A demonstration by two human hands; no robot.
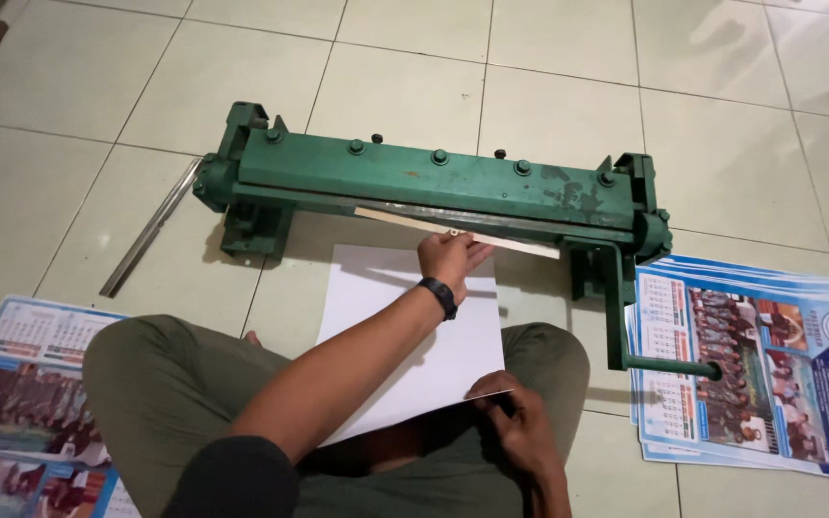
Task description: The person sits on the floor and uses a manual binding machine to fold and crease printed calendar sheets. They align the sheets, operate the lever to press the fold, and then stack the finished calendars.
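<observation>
I sit cross-legged on a tiled floor facing a long green hand-lever press. A white sheet lies from my lap up to the press jaw. My left hand, with a black watch on its wrist, rests at the sheet's far edge, fingers on a thin pale strip that lies slanted along the jaw. My right hand pinches the near edge of the white sheet above my right knee.
The press's green crank handle sticks out at its right end, over a stack of printed calendar sheets. More printed sheets lie by my left knee. A grey metal bar lies on the floor at the press's left end.
</observation>
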